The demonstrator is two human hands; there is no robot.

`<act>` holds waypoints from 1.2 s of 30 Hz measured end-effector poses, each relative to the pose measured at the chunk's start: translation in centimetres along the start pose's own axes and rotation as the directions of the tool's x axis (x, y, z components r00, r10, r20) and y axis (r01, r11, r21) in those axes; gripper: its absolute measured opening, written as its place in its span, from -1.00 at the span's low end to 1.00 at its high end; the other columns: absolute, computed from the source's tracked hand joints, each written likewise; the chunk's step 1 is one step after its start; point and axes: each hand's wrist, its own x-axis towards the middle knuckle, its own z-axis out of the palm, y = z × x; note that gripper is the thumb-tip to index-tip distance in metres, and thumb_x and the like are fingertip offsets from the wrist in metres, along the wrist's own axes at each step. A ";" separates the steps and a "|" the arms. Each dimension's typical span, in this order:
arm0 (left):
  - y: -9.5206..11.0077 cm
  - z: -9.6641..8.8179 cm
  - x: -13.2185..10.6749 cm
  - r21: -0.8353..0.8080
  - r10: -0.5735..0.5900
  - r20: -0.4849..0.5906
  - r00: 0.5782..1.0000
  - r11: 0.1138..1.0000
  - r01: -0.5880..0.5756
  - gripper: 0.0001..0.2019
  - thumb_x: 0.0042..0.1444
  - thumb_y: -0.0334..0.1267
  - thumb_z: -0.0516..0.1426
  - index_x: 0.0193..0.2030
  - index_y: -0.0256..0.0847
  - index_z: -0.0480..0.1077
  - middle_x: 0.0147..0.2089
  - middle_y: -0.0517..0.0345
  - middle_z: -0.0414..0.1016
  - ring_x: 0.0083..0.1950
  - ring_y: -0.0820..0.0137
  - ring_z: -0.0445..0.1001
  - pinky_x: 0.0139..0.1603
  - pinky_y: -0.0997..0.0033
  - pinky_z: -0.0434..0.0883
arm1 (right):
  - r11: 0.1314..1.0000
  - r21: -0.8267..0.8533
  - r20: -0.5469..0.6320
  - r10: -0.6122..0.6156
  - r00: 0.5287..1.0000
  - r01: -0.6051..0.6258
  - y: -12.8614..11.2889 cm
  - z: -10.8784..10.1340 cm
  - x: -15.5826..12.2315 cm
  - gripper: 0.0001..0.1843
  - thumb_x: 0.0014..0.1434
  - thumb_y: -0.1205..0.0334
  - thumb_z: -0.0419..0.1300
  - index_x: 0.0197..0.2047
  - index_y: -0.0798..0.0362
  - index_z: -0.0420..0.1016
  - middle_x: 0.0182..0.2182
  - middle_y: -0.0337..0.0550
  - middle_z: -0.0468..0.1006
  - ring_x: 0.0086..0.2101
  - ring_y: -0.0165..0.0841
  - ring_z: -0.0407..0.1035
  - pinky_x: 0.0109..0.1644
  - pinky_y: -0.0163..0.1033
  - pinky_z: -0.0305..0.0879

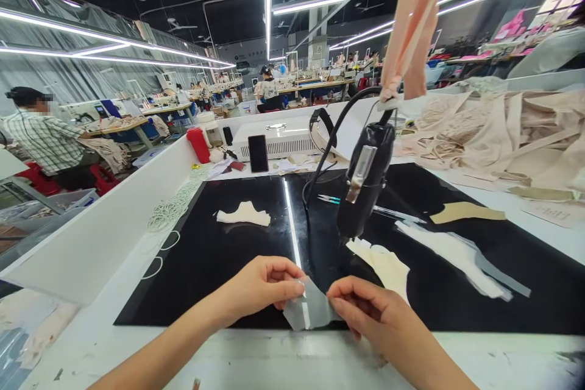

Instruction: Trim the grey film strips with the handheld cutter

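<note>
Spanning the space between the two hands, a thin grey cloth [311, 303] sits just above the near edge of the black mat [219, 274], straight in front of the person. It lies to the right of the left hand [258, 286] and to the left of the right hand [372, 308], so neither is clearly nearer – both are touching it. Its longer way seems to run from side to side, from one hand to the other, though the fingers cover both ends and I cannot be sure. One corner points down toward the white table [256, 353].

The left thumb and forefinger are closed on the cloth's upper left part, the thumb lying on top, with the other fingers curled beneath. The right thumb and forefinger pinch its right edge, nearly tip to tip, the remaining fingers bent in under the palm. Whether the cloth rests flat or is slightly lifted, I cannot tell.

Just beyond the right hand lie some cream pieces [386, 265], partly hidden by it – and above them hangs a black tool [365, 180].
</note>
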 end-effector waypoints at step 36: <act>-1.2 -3.8 0.1 0.403 0.141 -0.246 0.959 0.915 -0.031 -0.83 0.16 -0.16 0.21 -0.32 -0.22 0.46 -0.42 0.29 0.37 -0.45 0.50 0.32 -0.41 0.49 0.23 | 0.969 -0.189 0.020 -0.157 0.987 0.158 0.6 2.4 1.3 -0.83 0.21 0.10 0.20 -0.39 -0.09 0.53 -0.54 -0.28 0.46 -0.50 -0.33 0.32 -0.42 -0.25 0.19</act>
